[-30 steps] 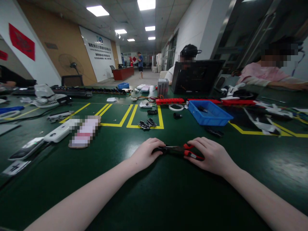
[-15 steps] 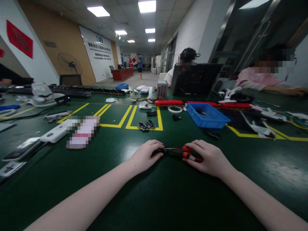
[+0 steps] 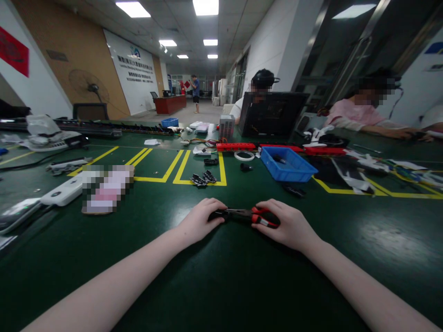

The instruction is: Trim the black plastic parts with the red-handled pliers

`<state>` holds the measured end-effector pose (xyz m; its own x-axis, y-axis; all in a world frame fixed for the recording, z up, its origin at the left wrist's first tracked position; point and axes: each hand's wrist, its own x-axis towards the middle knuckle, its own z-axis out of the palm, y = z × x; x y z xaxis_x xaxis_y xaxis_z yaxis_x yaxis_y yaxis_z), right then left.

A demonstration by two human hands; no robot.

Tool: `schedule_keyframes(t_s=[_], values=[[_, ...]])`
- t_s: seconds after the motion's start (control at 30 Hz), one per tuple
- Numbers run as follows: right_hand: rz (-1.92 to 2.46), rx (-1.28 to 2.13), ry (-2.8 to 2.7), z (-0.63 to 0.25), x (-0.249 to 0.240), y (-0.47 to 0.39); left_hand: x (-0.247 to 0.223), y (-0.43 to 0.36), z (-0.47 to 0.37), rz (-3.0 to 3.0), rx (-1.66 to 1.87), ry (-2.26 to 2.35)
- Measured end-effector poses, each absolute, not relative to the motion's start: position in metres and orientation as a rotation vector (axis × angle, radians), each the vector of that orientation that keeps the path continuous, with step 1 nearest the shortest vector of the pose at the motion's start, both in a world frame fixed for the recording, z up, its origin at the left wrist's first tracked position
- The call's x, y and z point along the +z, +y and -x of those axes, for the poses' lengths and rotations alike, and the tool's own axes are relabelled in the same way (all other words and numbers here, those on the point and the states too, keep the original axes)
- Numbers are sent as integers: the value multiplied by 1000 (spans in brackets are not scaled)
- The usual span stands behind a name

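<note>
Red-and-black handled pliers (image 3: 265, 218) lie in my right hand (image 3: 285, 222), whose fingers are wrapped round the handles. Their long narrow jaws point left. Between the fingers and thumb of my left hand (image 3: 202, 216) is a small black part (image 3: 221, 214), mostly hidden by the hand. The plier tips meet the right end of this part; whether they grip it cannot be made out. Both hands are low over the green table (image 3: 221, 276). Beyond them lie several black plastic pieces (image 3: 204, 178) in a yellow-taped rectangle.
A blue bin (image 3: 289, 164) with a dark item inside stands beyond my right hand, a black piece (image 3: 293, 190) before it. Red power strips (image 3: 235, 147) run behind. At left lie a white power strip (image 3: 65, 191) and a blurred pink object (image 3: 109, 190). Co-workers (image 3: 367, 108) sit across the table.
The whole view has shifted slightly, so everything appears farther left. Both hands keep their grip on the pliers and the black part, with little visible movement between them.
</note>
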<state>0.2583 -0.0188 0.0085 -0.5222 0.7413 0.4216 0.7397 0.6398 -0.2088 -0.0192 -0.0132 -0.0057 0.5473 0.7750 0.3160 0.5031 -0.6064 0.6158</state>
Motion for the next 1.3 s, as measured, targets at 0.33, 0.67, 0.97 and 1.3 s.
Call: schedule_keyframes(t_s=[0.33,0.67,0.97,1.3], values=[[1221,101,-2325,-255,9,-19,-9,-14,16,-2373,765,1205],[1193,70,-2353,-255,12,-22,-4,-15,19,-2329,763,1166],[1122,-63,-2375,-257,11,-20,-6,-12,20,-2271,789,1121],[1127,-75,-2379,-261,11,-18,-4,-13,19,-2211,812,1092]])
